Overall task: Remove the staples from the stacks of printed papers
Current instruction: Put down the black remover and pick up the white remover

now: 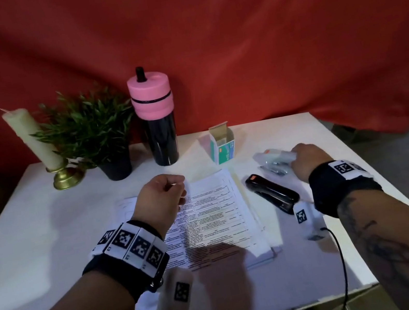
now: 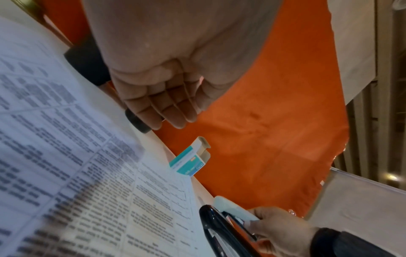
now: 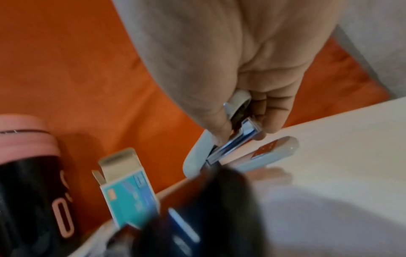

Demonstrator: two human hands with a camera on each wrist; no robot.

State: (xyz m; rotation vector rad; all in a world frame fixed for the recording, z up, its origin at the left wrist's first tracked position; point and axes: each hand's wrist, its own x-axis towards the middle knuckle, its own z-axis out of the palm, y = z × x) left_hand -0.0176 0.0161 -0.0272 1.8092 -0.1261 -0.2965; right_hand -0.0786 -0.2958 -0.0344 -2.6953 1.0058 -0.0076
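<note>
My right hand (image 1: 305, 161), right of centre in the head view, has its fingers (image 3: 270, 111) curled round the rear of a pale blue stapler (image 1: 275, 160) at the far right of the worktop (image 1: 35, 239). I judge I am fetching it for its staple-lifting tip. My left hand (image 1: 163, 200) hovers over the upper left corner of the printed papers (image 1: 217, 220), fingers (image 2: 160, 107) loosely bent and holding nothing, probably ready to steady the stapled corner. The stack lies mid-frame; I cannot make out a staple. A black stapler (image 1: 273, 193) lies just beside the papers' right edge, and an open staple box (image 1: 223, 143) stands behind.
</note>
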